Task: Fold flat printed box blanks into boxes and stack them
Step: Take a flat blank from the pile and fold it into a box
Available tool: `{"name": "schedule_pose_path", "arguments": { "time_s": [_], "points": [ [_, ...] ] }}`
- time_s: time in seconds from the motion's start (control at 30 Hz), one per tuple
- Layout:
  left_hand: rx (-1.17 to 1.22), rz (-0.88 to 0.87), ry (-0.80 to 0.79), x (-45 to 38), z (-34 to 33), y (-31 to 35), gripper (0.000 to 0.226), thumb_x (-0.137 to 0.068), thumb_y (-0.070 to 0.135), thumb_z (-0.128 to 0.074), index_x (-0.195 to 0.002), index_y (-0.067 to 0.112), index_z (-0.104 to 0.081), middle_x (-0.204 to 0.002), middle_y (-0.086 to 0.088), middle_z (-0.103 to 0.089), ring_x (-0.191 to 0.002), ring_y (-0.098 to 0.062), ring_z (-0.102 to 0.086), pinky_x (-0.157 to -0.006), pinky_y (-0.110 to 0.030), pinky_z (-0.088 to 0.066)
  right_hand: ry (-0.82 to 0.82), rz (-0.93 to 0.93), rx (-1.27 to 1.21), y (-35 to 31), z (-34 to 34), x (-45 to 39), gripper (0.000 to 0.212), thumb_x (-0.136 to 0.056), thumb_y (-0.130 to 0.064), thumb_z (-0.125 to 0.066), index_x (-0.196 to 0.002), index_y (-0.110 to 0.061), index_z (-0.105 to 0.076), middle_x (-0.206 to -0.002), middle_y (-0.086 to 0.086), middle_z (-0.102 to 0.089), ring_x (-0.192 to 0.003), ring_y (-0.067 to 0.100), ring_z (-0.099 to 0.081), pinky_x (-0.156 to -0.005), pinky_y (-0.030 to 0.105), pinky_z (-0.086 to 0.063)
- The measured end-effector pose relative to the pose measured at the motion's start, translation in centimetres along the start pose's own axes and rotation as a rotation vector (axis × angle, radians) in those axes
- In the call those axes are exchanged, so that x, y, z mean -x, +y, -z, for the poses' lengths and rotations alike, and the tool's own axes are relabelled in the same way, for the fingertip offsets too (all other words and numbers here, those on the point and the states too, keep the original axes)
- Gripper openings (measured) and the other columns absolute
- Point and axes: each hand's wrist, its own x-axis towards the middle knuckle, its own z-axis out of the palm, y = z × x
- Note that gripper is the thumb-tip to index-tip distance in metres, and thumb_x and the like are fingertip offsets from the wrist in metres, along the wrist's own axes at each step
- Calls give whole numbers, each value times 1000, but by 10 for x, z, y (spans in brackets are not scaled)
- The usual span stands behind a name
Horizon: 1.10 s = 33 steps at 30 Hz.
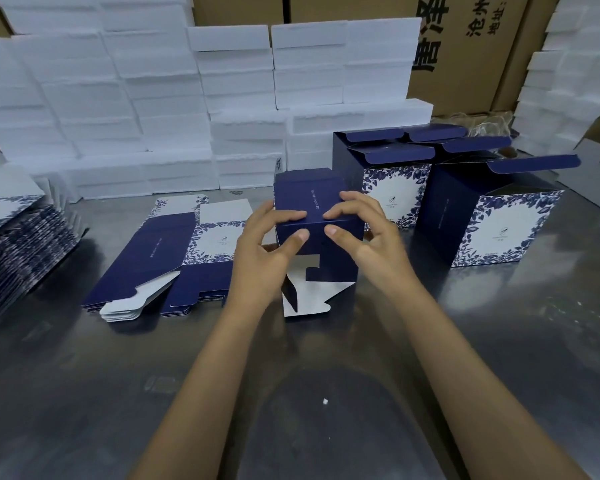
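Nearest the camera lies a wide bare stretch of the steel table (84,393), with one small white scrap (325,401) on it and both forearms reaching forward across it. Past that open room, at the table's middle, the person holds a half-formed blue box (314,216) lying on its side, its long axis running away from the camera; the open end faces the person, and its loose white-backed flaps (305,299) hang down and rest on the table. The left hand (260,251) grips the box's near left edge, fingers curled over the top panel and thumb pressed on the near face. The right hand (368,233) grips it likewise on the right, fingers bent over the top and thumb on the near face, so the fingertips of both hands nearly meet at the top edge. Just left of the box lies a low pile of flat blanks (160,258), printed side up, its long axis running away from the camera and slanting rightward. A taller slumped stack of blanks (18,244) sits at the far left edge. To the right of the held box, well clear of the hands, stand folded boxes (482,220) upright, their top flaps open, the floral white panels facing the camera. Behind everything rise walls of white foam blocks (136,109), and beyond them brown cartons (465,57) with black lettering.
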Motion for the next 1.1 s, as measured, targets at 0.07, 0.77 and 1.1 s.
{"name": "schedule_pose_path", "arguments": {
  "time_s": [0.07,0.77,1.1],
  "points": [
    [54,8,25,1,-3,0,26,-87,11,-74,-101,32,-73,-144,3,-52,-135,8,-38,-79,5,-34,-2,1,46,0,-2,0,21,-89,-8,-74,-104,-23,-72,-143,-1,-49,-138,13,-43,-117,45,-32],
    [62,70,363,1,-1,-5,29,-95,5,-61,-109,26,-75,-122,0,-69,-110,-8,-62,-99,-28,-48,-21,-327,-296,18,4,-1,87,-79,-59,-78,-152,-49,-31,-159,-24,-29,-136,-3,-43,-109,26,-42],
    [197,540,80,5,-16,-11,34,-93,-7,-46,-119,15,-42,-109,-9,-64,-82,-24,-71,-68,-41,-62,-135,-327,-437,14,-13,-2,39,-100,-33,-62,-137,-42,-56,-142,-11,-59,-129,10,-58,-109,37,-47]
  ]
}}
